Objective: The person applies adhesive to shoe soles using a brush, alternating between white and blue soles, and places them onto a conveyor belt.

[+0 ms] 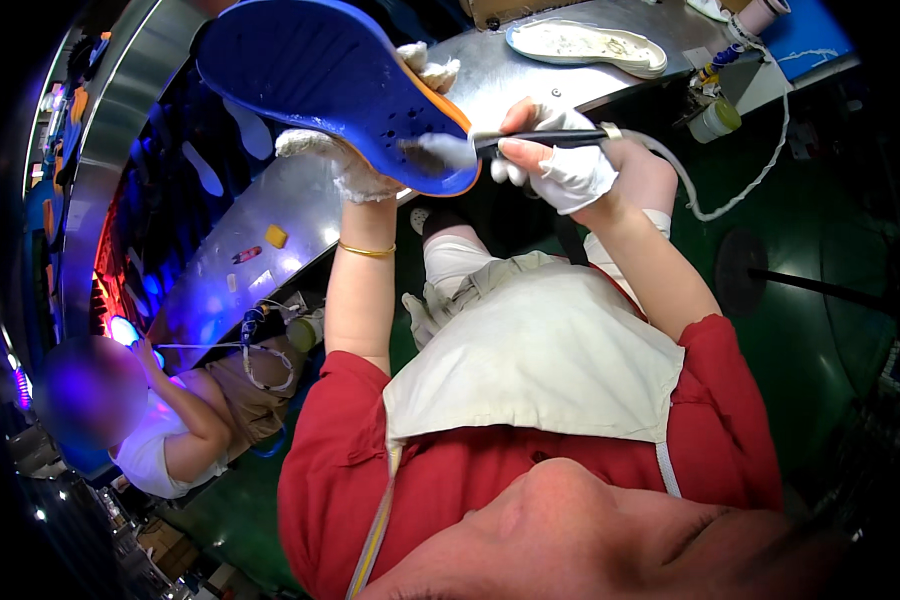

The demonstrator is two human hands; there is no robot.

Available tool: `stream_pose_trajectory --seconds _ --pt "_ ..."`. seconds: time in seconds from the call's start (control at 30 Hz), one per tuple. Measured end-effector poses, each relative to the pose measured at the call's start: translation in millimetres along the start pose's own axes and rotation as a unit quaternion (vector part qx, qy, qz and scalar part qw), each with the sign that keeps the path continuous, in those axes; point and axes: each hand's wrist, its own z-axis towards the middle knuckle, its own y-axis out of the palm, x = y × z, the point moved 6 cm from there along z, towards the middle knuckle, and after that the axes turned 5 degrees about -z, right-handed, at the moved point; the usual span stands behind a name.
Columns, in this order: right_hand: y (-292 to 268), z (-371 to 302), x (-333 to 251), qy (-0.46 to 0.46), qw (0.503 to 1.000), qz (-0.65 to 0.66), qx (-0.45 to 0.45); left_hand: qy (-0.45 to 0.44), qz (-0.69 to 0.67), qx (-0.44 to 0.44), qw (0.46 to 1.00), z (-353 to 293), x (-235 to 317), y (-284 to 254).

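Note:
A large blue shoe sole [305, 75] with an orange edge is in my left hand [355, 172], tilted so its inner face is toward me. That white-gloved hand wraps round it, with the thumb at the near edge and fingertips showing past the far edge. My right hand [565, 165], in a white glove with bare fingertips, pinches a brush [550, 140] by its black handle. Its pale bristles lie over the narrow end of the sole, near several small holes; motion blurs them. A white hose [675, 175] runs from the handle's back end.
On the metal bench [475, 65] lies a white sole [590, 48]. A jar with a green lid [715, 120] hangs by its right end. At left, a conveyor [105, 110] carries soles, and a co-worker [185, 425] sits by a bench with a yellow block [276, 236].

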Motion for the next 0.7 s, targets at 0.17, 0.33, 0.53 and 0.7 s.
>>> stream_pose_trajectory --seconds 0.17,0.33,0.53,0.7 --pt "0.1 2.6 -14.8 0.016 0.94 -0.335 -0.062 -0.102 0.194 0.022 0.975 1.1 -0.1 -14.2" --pt "-14.3 14.6 4.1 0.179 0.933 -0.297 -0.099 -0.176 0.27 0.076 0.944 4.6 -6.4 -27.7" --pt "-13.6 21.2 -6.7 0.109 0.959 -0.249 -0.078 -0.294 0.266 0.19 0.898 14.1 -14.6 -34.1" --pt "-3.8 22.7 -4.0 0.101 0.893 -0.421 -0.123 -0.321 0.263 0.286 0.864 15.3 -15.4 -48.4"
